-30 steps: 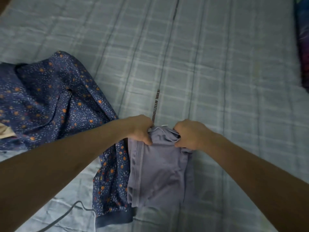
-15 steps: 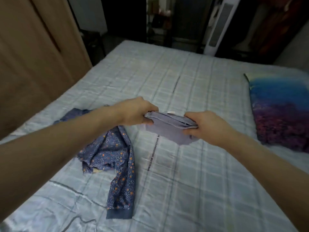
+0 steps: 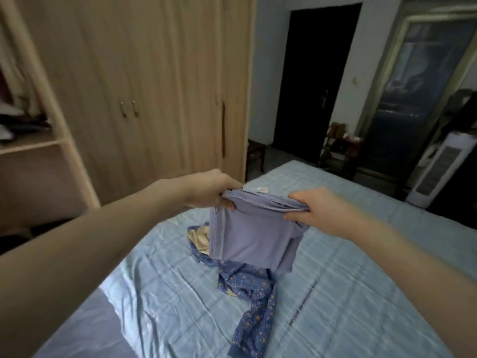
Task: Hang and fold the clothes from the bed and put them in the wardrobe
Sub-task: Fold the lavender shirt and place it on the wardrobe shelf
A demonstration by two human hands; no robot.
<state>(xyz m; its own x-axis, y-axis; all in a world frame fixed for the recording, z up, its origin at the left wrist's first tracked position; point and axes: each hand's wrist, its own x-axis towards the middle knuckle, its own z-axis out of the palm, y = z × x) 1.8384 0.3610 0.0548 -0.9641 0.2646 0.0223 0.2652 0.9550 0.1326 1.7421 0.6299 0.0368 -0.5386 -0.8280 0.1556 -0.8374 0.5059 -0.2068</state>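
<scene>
A folded lavender garment (image 3: 253, 233) hangs in the air above the bed (image 3: 361, 280). My left hand (image 3: 214, 188) grips its upper left corner and my right hand (image 3: 317, 210) grips its upper right edge. A small white label sticks up from the top fold. Below it, a dark blue floral garment (image 3: 255, 301) lies crumpled on the light blue checked sheet, partly hidden behind the lavender one. The wooden wardrobe (image 3: 144, 81) stands to the left, its middle doors closed and an open shelf section (image 3: 28, 143) at the far left.
Clothes lie on the open wardrobe shelf at the far left. A dark doorway (image 3: 315, 78) is behind the bed. A white standing appliance (image 3: 438, 171) is at the right. A small wooden stool (image 3: 255, 153) sits by the wardrobe's end.
Both hands have lifted the folded lavender garment off the bed and hold it up higher. My view has turned left, toward the wardrobe.
</scene>
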